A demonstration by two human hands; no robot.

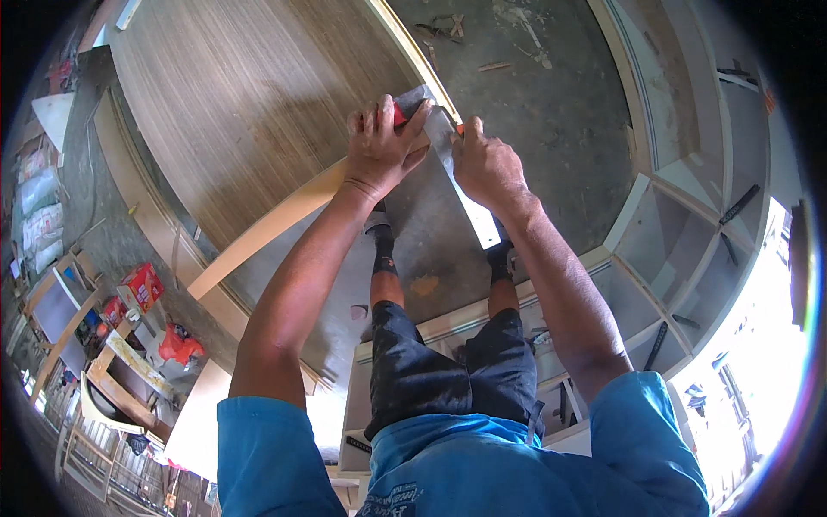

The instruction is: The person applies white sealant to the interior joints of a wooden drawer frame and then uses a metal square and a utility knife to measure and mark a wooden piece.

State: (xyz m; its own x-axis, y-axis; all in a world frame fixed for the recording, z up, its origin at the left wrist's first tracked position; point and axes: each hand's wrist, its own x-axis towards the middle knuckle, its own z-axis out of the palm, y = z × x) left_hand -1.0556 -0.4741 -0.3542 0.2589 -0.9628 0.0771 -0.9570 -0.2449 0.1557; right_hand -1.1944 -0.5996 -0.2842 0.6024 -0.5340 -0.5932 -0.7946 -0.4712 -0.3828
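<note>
My left hand (381, 148) presses a metal square's red-and-black handle (410, 107) against the corner of a large wood-grain panel (250, 103). My right hand (485, 164) sits just right of it, fingers closed on a small orange-tipped tool (460, 129), probably a pencil, held at the square's steel blade (465, 194). The blade runs down and to the right from the panel's pale edge strip (284, 215). Both forearms reach up from the lower edge.
Below is a concrete floor (534, 103) with wood scraps. A white shelving carcass (672, 224) with black tools lies at the right. At the left stand a red box (142, 284), bags and wooden frames (103, 370). My legs and feet stand by the panel's corner.
</note>
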